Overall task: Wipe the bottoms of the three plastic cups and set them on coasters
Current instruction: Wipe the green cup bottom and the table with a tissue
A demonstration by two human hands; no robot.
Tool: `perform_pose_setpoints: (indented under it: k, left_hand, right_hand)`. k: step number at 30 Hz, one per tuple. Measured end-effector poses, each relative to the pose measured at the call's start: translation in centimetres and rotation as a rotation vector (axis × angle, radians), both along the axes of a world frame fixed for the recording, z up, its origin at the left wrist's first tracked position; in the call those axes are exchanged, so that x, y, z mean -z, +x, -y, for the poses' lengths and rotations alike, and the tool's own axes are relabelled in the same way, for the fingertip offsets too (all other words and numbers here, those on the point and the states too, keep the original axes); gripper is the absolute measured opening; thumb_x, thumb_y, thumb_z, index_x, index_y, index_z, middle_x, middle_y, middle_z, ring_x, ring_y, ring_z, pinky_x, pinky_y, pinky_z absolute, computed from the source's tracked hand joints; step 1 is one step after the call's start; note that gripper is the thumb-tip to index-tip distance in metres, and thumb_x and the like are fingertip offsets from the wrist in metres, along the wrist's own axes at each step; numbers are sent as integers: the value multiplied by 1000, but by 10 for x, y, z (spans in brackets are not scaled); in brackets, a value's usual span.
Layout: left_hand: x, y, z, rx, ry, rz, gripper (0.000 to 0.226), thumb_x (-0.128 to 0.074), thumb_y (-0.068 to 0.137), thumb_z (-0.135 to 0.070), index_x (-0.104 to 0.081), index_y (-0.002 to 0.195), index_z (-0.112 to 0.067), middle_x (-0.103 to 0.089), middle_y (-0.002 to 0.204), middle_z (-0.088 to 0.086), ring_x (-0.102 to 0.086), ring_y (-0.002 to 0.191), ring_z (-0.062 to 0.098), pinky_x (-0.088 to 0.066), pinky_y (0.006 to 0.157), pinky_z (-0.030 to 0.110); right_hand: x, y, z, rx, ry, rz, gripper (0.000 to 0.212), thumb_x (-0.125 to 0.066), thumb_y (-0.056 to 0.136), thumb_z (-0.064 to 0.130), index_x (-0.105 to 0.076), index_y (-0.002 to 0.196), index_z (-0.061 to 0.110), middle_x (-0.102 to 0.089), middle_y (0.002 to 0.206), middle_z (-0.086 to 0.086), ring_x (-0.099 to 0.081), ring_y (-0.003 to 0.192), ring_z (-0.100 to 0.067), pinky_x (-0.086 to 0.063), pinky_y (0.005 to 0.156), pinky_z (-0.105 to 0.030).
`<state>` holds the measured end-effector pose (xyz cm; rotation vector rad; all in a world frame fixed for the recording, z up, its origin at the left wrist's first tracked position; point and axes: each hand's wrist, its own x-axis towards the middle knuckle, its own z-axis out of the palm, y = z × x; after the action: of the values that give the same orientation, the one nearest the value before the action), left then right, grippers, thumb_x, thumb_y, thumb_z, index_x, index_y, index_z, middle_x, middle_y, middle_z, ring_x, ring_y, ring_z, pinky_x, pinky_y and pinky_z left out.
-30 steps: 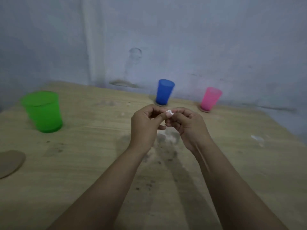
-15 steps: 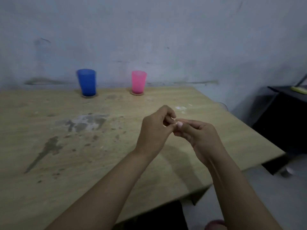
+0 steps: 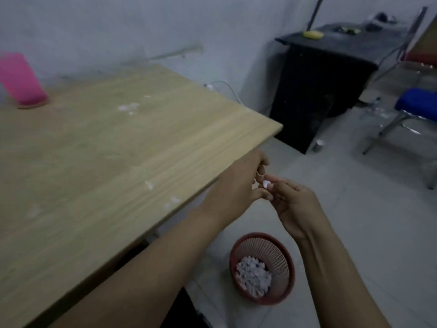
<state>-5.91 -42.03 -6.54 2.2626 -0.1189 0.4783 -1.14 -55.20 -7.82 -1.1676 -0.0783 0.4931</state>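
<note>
The pink cup [image 3: 20,79] stands on a brown coaster [image 3: 33,105] at the far left of the wooden table [image 3: 106,162]. The blue and green cups are out of view. My left hand [image 3: 238,185] and my right hand [image 3: 290,204] meet just past the table's right edge, above the floor. Between their fingertips they pinch a small white wad of tissue [image 3: 266,184]. Both hands have their fingers curled around it.
A red mesh waste basket [image 3: 281,259] with several white scraps inside sits on the tiled floor below my hands. A black cabinet [image 3: 314,91] stands against the wall at the right, and a blue-seated metal chair [image 3: 416,102] is beyond it. White scraps dot the table.
My view has swung right: the green and blue cups left the frame and the basket came in. My hands moved off the table's right edge, still pinching the white wad.
</note>
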Motion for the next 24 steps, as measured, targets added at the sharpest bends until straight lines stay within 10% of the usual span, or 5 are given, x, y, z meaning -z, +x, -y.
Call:
perform_pose_setpoints:
  k: [9, 15, 24]
  left_hand:
    - [150, 38, 68, 86, -180, -628, 87, -84, 66, -22, -34, 138, -19, -48, 118, -2, -49, 106, 13, -39, 78, 15]
    - [219, 22, 80, 83, -7, -967, 35, -57, 89, -13, -47, 123, -8, -55, 123, 10, -52, 114, 27, -43, 91, 32]
    - [236, 22, 88, 103, -34, -1062, 48, -49, 97, -17, -36, 143, -15, -42, 146, 8, -41, 132, 26, -36, 109, 43]
  right_hand:
    - [146, 11, 68, 284, -108, -367, 15, -54, 83, -11, -67, 85, -4, -72, 64, -10, -71, 61, -16, -56, 50, -22]
    - [257, -5, 73, 432, -207, -793, 26, -57, 82, -12, -60, 107, -13, -62, 114, -27, -65, 96, -31, -53, 84, -33]
    - [289, 4, 81, 435, -297, -887, 40, -41, 94, -2, -43, 134, -1, -49, 134, -23, -59, 110, -32, -50, 84, -33]
